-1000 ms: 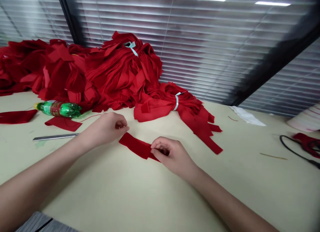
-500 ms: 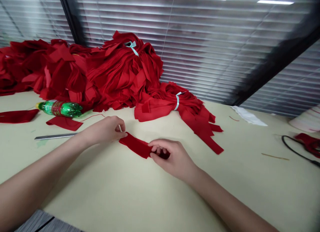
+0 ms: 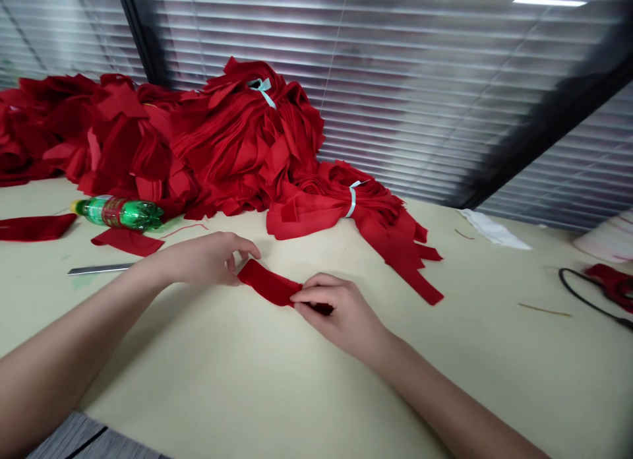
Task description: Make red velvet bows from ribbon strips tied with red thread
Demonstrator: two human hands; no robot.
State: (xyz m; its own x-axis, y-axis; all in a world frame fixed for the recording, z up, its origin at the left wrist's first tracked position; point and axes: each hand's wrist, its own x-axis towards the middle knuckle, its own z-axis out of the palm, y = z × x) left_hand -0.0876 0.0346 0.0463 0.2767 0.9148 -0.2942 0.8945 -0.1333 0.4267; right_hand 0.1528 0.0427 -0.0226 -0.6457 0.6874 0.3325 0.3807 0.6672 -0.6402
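A short red fabric strip [image 3: 270, 285] lies near the middle of the counter [image 3: 277, 380], slanting down from its left end to its right end. The right hand [image 3: 341, 310] has that lower end pinched between thumb and fingers, and a darker bit of red shows within its curl. At the other end, the left hand [image 3: 212, 258] holds its thumb and forefinger apart, the forefinger reaching just above the strip's corner; whether the thumb touches the fabric cannot be told. A silver metal strip [image 3: 96, 270] runs partly behind the left forearm. Beyond it, a green bottle [image 3: 119, 212] with a yellow cap lies on its side, with a small red piece [image 3: 128, 241] just in front of it, a red thread [image 3: 185, 229] to the right and a flat red band [image 3: 37, 228] at the left edge. Behind the hands sits a red bundle [image 3: 331, 198] tied with pale blue ribbon, against a large heap of red fabric [image 3: 237, 142]. To the right lie a white scrap [image 3: 494, 228], a thin yellowish strand [image 3: 544, 309] and a black loop [image 3: 573, 291] beside more red cloth [image 3: 610, 281]. Slatted blinds [image 3: 395, 83] rise behind everything.
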